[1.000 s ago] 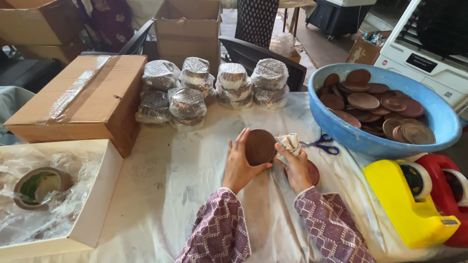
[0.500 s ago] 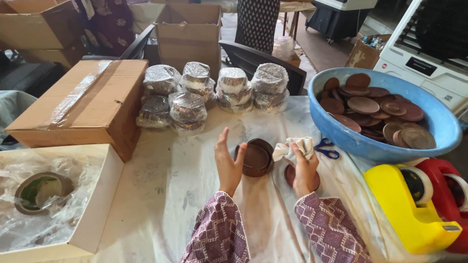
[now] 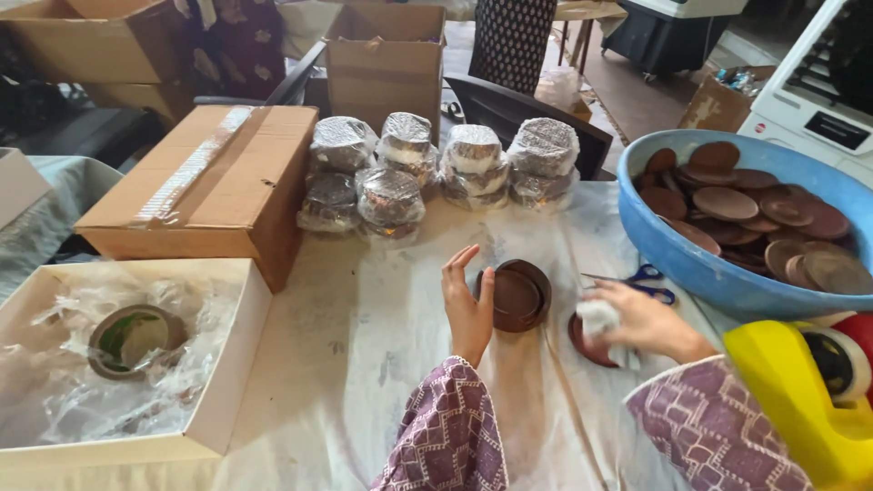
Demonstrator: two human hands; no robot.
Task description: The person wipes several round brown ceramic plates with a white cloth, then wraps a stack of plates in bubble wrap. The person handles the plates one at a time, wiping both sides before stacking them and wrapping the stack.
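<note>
Two brown round lids [image 3: 516,295] — stacked, shallow-rimmed — beside left hand [image 3: 466,305].

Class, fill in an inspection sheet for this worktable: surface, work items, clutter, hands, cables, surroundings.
Surface: table under a stained pale sheet.
Work items: small stack of brown round dishes; another brown disc under the right hand; white cloth.
Clutter: foil-wrapped stacks, blue basin of brown discs, blue-handled scissors, yellow tape dispenser, white box holding a tape roll, cardboard box.
Hands: left hand open beside the stack; right hand gripping the cloth.
Cables: nothing seen.
Surroundings: more cartons, dark chair.
</note>
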